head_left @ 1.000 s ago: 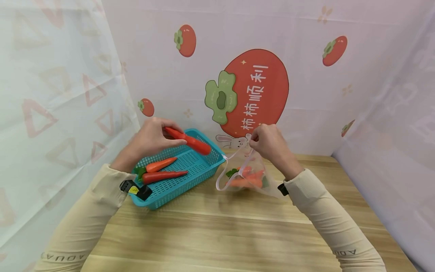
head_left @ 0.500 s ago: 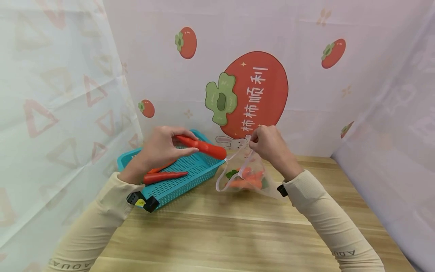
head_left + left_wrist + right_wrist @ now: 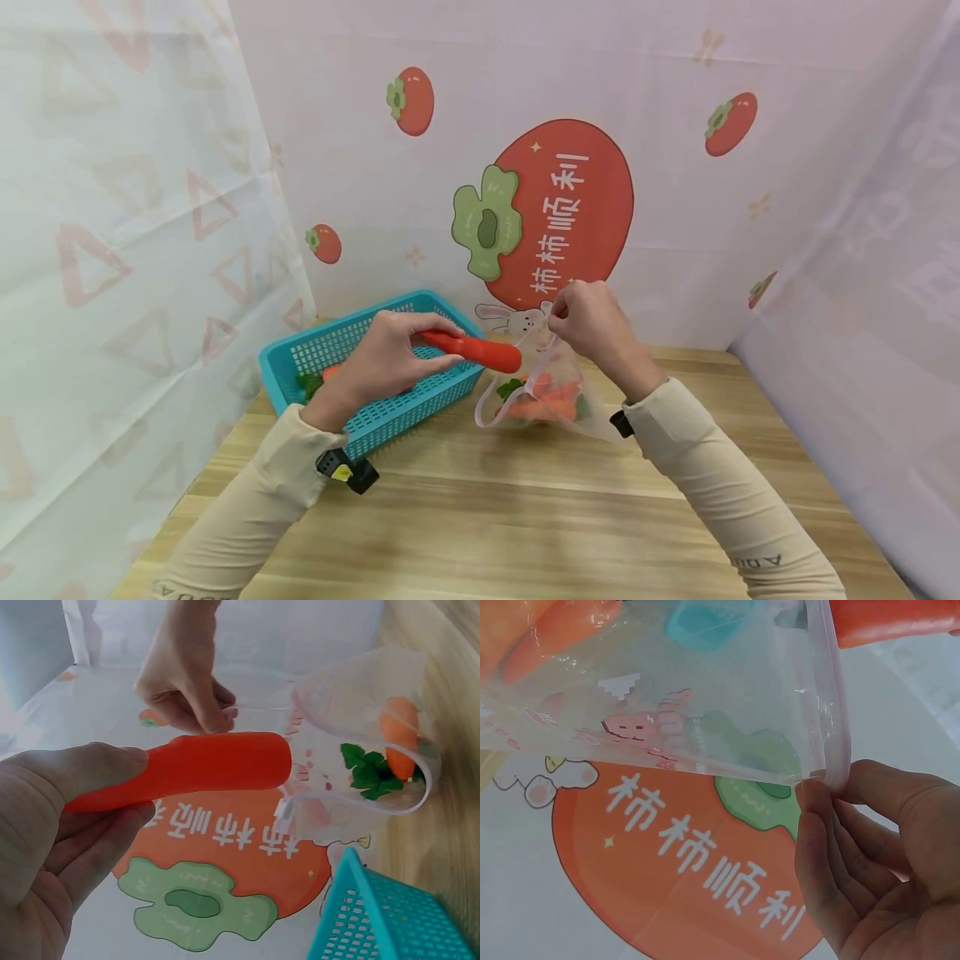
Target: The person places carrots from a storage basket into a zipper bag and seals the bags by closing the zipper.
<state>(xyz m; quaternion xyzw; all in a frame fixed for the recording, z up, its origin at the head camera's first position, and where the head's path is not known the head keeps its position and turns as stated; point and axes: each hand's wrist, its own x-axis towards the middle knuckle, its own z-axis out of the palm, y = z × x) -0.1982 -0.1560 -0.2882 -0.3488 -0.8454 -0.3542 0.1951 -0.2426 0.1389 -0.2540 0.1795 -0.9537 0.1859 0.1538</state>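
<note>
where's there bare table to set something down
Bare wood table lies in front, between the left sleeve and right sleeve; another patch runs between the right sleeve and right curtain. Crowded further back: turquoise basket, clear zip bag, left hand, right hand.

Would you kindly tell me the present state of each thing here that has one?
Left hand: pinches the red vegetable
Red vegetable: held up, outside the clear bag
Right hand: pinches the clear bag at its rim
Clear bag: mouth open, orange vegetables inside
Blue basket: upright, green leaves visible inside
</note>
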